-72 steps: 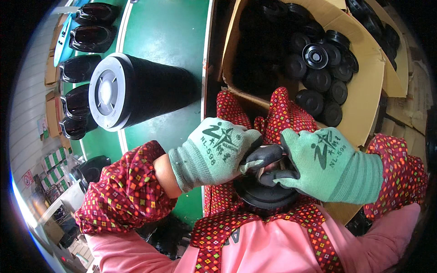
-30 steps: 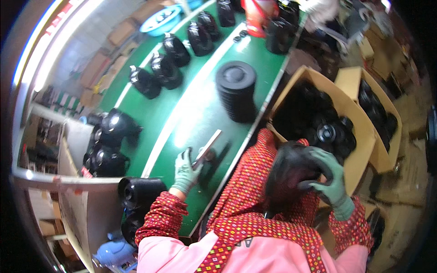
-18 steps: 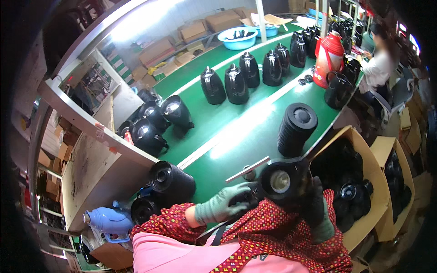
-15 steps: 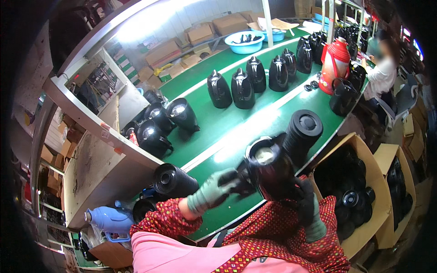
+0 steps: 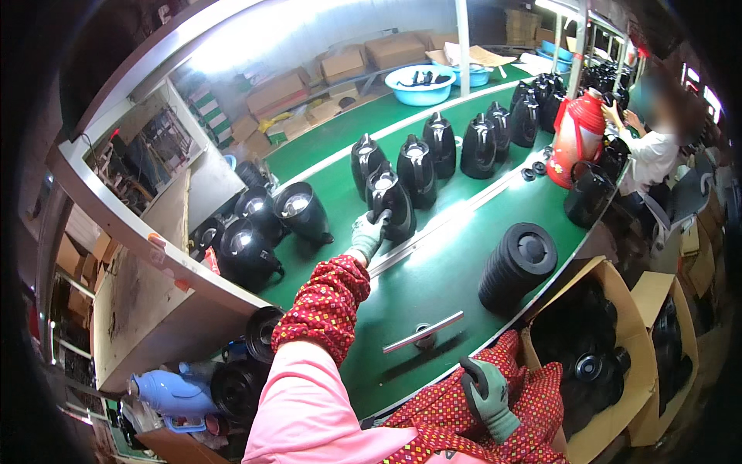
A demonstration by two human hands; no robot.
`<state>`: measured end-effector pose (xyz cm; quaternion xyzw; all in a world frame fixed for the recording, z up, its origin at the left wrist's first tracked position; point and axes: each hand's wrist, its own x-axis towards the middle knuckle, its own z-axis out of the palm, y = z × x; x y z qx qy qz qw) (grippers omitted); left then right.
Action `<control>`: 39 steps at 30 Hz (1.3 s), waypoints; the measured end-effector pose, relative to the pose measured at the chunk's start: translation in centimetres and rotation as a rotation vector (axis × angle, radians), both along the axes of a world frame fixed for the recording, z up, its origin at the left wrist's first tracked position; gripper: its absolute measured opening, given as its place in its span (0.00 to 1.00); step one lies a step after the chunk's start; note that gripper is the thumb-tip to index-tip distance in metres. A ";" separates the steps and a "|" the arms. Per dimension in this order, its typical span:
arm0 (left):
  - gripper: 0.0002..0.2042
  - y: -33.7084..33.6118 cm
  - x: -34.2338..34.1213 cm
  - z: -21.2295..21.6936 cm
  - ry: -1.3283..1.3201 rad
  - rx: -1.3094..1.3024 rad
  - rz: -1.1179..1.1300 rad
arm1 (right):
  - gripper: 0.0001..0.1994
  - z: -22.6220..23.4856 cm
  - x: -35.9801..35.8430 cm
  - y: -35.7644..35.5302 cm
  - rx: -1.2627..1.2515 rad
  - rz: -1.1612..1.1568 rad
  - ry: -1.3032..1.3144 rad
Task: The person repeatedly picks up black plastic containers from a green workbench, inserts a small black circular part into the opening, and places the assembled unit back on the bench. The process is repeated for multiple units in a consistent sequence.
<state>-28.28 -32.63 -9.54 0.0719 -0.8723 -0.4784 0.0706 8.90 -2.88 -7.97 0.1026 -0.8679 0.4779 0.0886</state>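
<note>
Jug [image 5: 390,203], black, one: centre of frame, on or just over the bench [image 5: 340,290], close against two more in the row of jugs [image 5: 418,172]; base contact cannot be told. Left hand [image 5: 369,234]: fingers closed about its handle, as far as shows. Right hand [image 5: 492,396]: lower right of centre, over the apron [image 5: 533,387]; fingers half bent, narrow gap, nothing seen in them.

Risks, judged: a sideways push could knock or scratch neighbouring jugs, the spacing being tight; a low grip at full reach could let the jug tip. The stack [image 5: 516,267], right of centre, leans and could topple if a sleeve caught it.

Markings: dark print on the right glove, not legible here; floral pattern on the red flask [image 5: 576,139], upper right. No brand readable.
</note>
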 end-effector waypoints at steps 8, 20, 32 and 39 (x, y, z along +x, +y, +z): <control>0.49 -8.2 2.2 5.4 0.257 -0.923 0.265 | 0.19 -0.2 -0.1 -0.2 0.085 0.023 0.054; 0.29 -20.2 1.3 2.9 0.210 -1.098 0.061 | 0.16 0.3 -0.5 -0.2 0.002 0.092 -0.033; 0.18 -1.5 26.5 22.9 0.600 -0.821 -1.021 | 0.40 17.4 -6.4 -1.4 -0.727 0.075 -0.665; 0.28 2.1 32.5 22.7 0.701 -0.470 -1.149 | 0.28 13.8 0.0 3.1 -0.989 0.368 -0.674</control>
